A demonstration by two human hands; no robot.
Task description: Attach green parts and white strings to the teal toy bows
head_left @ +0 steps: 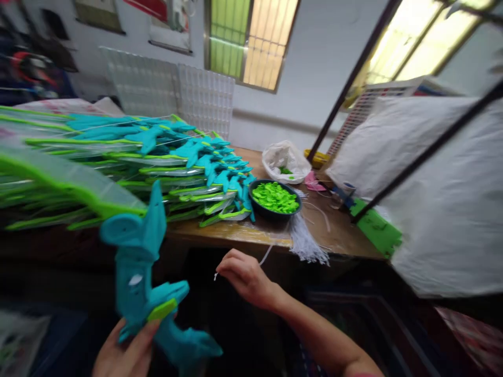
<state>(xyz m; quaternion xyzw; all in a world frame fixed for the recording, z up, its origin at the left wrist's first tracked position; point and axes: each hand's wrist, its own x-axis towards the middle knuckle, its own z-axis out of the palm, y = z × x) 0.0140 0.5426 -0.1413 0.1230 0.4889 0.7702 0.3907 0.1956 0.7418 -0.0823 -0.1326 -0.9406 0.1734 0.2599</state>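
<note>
My left hand [128, 351] is wrapped round the teal handle of a toy sword [135, 272], held up at the lower left. Its translucent blade with a bright green edge stretches away to the upper left. A small green piece [162, 310] sits on the handle just above my fingers. My right hand [249, 277] is closed in a pinch on a thin white cord [266, 255], whose knotted-looking tip pokes out past the fingertips. The two hands are apart, and the cord does not touch the sword.
A large stack of similar toy swords [188, 162] covers the left of the wooden table [236, 232]. Beside it stand a dark bowl [271, 214] of green pieces and a white plastic bag [285, 157]. A bundle of white cords [306, 241] hangs over the front edge. White sacking [444, 193] bulges at right.
</note>
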